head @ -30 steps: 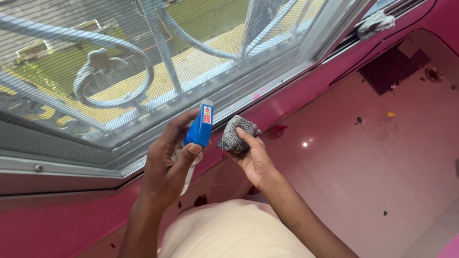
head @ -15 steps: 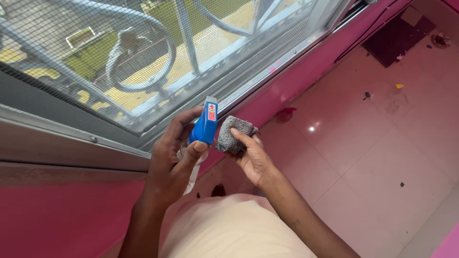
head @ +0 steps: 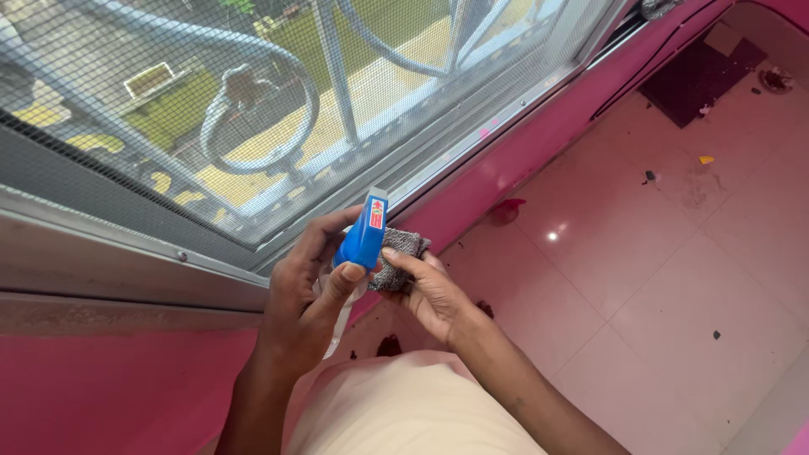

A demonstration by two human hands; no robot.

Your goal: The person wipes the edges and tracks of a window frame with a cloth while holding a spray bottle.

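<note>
Two hands meet just below the window sill: the left hand (head: pixel 308 291) is wrapped around a spray bottle (head: pixel 362 236), forefinger on its blue trigger head, while the right hand (head: pixel 430 291) pinches a folded grey cloth (head: pixel 396 253) right against the nozzle side. Most of the bottle's pale body is hidden behind the left palm, and the blue head covers the near edge of the cloth. Since the earlier frames the cloth has closed in from just beside the sprayer to touching it, and the view has swung slightly left. Beyond the hands lie the mesh window screen (head: pixel 168 109) with curved bars outside, the pink wall (head: pixel 539 135) beneath it, and a pale tiled floor (head: pixel 657 278) dotted with dark specks
</note>
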